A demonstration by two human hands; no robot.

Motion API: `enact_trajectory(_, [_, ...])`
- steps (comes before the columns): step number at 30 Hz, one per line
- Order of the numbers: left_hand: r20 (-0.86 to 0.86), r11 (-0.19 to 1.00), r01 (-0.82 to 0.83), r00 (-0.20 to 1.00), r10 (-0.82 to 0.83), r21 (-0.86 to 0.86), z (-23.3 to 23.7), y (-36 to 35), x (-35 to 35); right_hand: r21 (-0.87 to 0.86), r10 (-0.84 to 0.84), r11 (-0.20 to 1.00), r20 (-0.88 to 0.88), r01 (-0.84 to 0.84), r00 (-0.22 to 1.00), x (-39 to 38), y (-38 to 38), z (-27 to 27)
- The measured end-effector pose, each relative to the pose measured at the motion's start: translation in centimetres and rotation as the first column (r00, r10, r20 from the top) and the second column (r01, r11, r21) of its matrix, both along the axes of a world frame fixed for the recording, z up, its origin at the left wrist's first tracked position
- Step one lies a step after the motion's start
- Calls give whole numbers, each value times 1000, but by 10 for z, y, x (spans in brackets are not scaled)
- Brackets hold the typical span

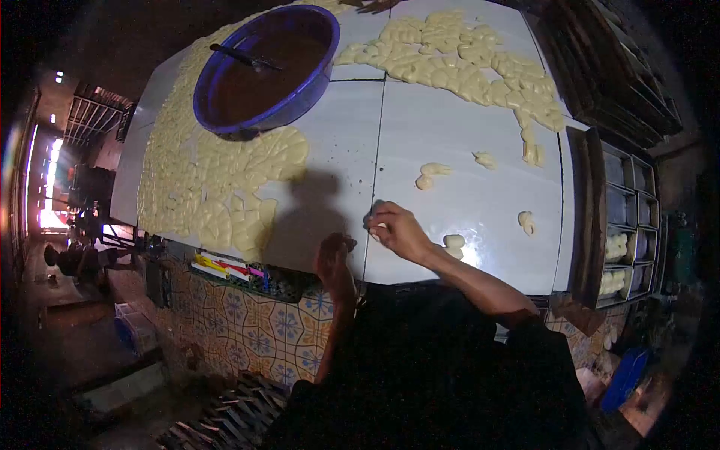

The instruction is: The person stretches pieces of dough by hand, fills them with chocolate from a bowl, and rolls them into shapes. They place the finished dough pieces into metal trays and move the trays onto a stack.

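My right hand is over the near middle of the white tiled table, its fingers pinched together. A tiny pale bit shows at its fingertips, too small to name. To its left, at the table's front edge, my left hand is in shadow with its fingers curled in; anything in it is hidden. Near my right wrist lies a small pale dough piece. Further off are loose dough pieces and a single dough piece. Flattened pale dough pieces cover the left side.
A blue-purple basin of brown filling, with a dark-handled utensil in it, stands at the back left. More dough pieces spread across the back. Metal trays with pale rolls are at right. Another person's hand shows at the far edge.
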State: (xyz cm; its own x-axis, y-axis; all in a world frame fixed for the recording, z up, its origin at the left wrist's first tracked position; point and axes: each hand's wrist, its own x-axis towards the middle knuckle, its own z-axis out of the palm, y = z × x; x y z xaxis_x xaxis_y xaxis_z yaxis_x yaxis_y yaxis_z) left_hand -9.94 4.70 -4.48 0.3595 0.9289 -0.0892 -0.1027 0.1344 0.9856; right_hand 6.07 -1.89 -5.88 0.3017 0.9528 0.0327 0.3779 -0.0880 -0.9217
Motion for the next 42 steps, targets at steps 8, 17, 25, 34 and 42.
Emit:
enact_trajectory(8, [-150, 954, 281, 953, -264, 106, 45, -35, 52, 43, -311, 943, -244, 331, 918, 4, -49, 87])
enact_trajectory(17, [623, 648, 642, 716, -315, -410, 22, -32, 60, 330, -47, 942, -32, 55, 998, 17, -52, 76])
enact_trajectory(25, [906, 371, 916, 279, -318, -152, 62, 46, 114, 245, 124, 965, -742, 95, 659, 50, -37, 31])
enact_trajectory(34, [-784, 815, 576, 533, -319, 60, 62, 370, 217, 154, -103, 939, -729, 309, 676, 58, -12, 32])
enact_trajectory(42, [-603, 865, 485, 730, -321, 126, 78, 254, 190, 100, -216, 861, -816, 498, 536, 53, -14, 24])
